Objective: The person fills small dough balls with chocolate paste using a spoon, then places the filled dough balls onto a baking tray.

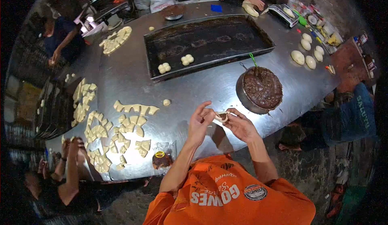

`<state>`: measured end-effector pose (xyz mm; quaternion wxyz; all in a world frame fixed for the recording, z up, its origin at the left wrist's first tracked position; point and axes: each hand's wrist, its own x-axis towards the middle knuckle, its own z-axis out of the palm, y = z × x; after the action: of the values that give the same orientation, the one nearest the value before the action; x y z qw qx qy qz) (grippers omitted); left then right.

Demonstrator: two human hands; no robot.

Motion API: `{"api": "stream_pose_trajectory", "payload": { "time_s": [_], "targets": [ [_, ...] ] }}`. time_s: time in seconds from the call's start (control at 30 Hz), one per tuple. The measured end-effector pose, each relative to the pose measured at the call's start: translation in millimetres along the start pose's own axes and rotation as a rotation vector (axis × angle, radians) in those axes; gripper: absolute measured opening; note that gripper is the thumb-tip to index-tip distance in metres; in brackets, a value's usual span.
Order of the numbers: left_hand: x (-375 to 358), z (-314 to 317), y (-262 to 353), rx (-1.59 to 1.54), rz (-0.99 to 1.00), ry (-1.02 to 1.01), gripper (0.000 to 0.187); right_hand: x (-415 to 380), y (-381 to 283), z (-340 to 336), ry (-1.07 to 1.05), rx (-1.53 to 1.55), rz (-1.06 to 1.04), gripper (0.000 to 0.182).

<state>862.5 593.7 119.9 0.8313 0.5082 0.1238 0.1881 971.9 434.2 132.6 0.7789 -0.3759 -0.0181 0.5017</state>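
Observation:
Between my two hands is a small piece of dough (218, 119) with dark brown filling inside, its pale edge folded up around it. My left hand (201, 122) pinches the near-left edge of the dough, index finger raised. With bent fingers, my right hand (241, 126) grips the other edge. A pot of thick brown filling (264, 88) stands beyond my right hand, with a green-handled utensil (253, 59) stuck in it. To the left of my hands, a small dough ball (167, 102) lies near several cut dough pieces (131, 122).
A large black baking tray (206, 43) holds two clusters of dough balls (164, 68). Larger dough balls (298, 57) sit at the right. A bag of brown stuff (161, 160) lies by the near edge. Other people work at the left and far side; another person is at the right.

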Motion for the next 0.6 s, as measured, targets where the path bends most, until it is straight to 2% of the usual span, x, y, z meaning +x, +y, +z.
{"api": "stream_pose_trajectory", "payload": {
  "time_s": [0.03, 0.07, 0.1, 0.17, 0.2, 0.23, 0.3, 0.33, 0.4, 0.43, 0.47, 0.5, 0.53, 0.57, 0.6],
  "targets": [
    [-2.6, -4.1, 6.0, -0.265, -0.098, 0.075, 0.041, 0.5, 2.9, 7.5, 0.025, 0.047, 0.041, 0.022],
    [-5.8, -0.6, 16.1, -0.344, -0.106, 0.138, 0.045, 0.5, 4.6, 17.0, 0.051, 0.092, 0.084, 0.024],
    [-6.4, -5.7, 18.8, -0.339, -0.094, 0.147, 0.045, -0.6, 4.4, 29.8, 0.037, 0.090, 0.091, 0.024],
    [-8.6, -13.7, 29.3, -0.329, -0.076, 0.114, 0.047, -3.5, 5.3, 56.6, -0.033, 0.016, -0.075, 0.034],
    [-11.0, -14.6, 37.8, -0.329, -0.067, 0.124, 0.047, 0.2, 10.2, 66.1, 0.078, -0.369, -0.220, 0.042],
    [-14.7, -14.9, 47.1, -0.277, -0.063, 0.094, 0.048, 1.3, 13.0, 69.0, 0.067, -0.373, -0.215, 0.042],
    [-22.3, -13.4, 63.3, -0.226, -0.052, 0.073, 0.049, 2.4, 17.1, 76.1, 0.032, -0.954, -0.621, 0.038],
    [-26.3, -13.4, 66.8, -0.059, 0.018, 0.012, 0.051, 1.1, 11.9, 79.2, 0.000, -1.163, -0.740, 0.032],
    [-30.4, -17.1, 69.9, 0.305, 0.161, -0.067, 0.052, 2.6, 3.9, 81.1, -0.068, -1.284, -0.742, 0.033],
    [-35.1, -16.2, 72.3, 0.304, 0.165, -0.053, 0.052, 3.6, -0.2, 82.4, -0.127, -1.399, -0.744, 0.035],
    [-42.6, -10.0, 81.9, 0.446, 0.171, -0.037, 0.048, 5.0, -4.6, 86.9, -0.151, -1.449, -0.796, 0.032],
    [-47.5, -6.5, 86.7, 0.590, 0.179, -0.018, 0.044, 5.8, -7.1, 93.5, -0.170, -1.447, -0.792, 0.032],
    [-50.9, -7.2, 80.6, 0.673, 0.263, -0.005, 0.043, 5.4, -7.9, 99.9, -0.137, -1.378, -0.717, 0.025],
    [-52.9, -9.3, 79.4, 0.677, 0.265, 0.013, 0.043, 7.1, -7.5, 103.9, -0.105, -1.311, -0.645, 0.019],
    [-55.4, -11.0, 78.6, 0.794, 0.295, 0.000, 0.043, 14.3, -2.6, 96.3, -0.168, -1.353, -0.684, 0.013]
  ]
}}
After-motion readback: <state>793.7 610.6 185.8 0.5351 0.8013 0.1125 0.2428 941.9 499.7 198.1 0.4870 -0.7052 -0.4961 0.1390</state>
